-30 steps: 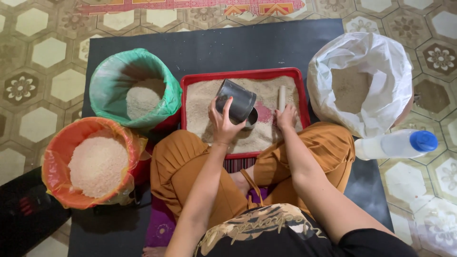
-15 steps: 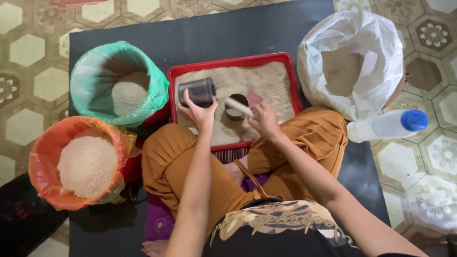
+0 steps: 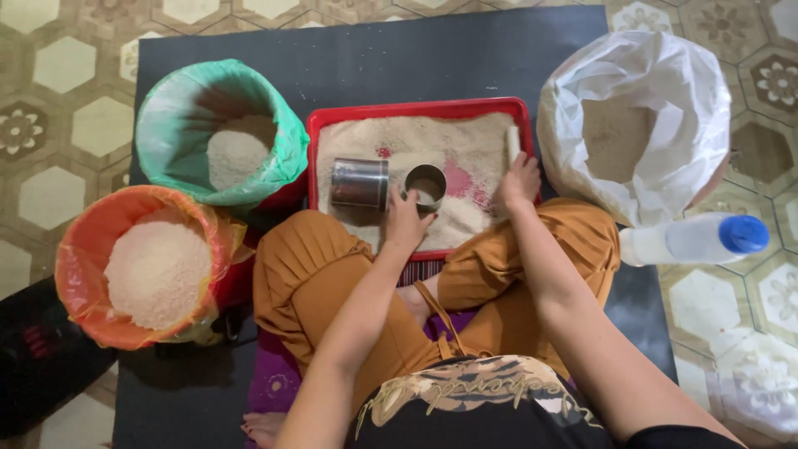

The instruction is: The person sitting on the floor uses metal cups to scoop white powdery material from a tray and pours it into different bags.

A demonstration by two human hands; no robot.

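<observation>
A person sits cross-legged on a dark mat [image 3: 374,58], seen from above. A red tray [image 3: 416,111] of pale grain rests before the knees. The left hand [image 3: 406,218] closes its grip on the rim of an upright metal cup [image 3: 426,184] in the tray; a metal can [image 3: 360,184] lies on its side just beside it. The right hand [image 3: 519,181] grips a white stick [image 3: 513,143] at the tray's right edge. Green [image 3: 166,125], orange [image 3: 83,241] and white [image 3: 665,83] sacks of grain stand around.

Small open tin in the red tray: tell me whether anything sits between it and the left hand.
Nothing visible does. The left hand already touches the small open tin; the bigger metal can lies beside it.
</observation>
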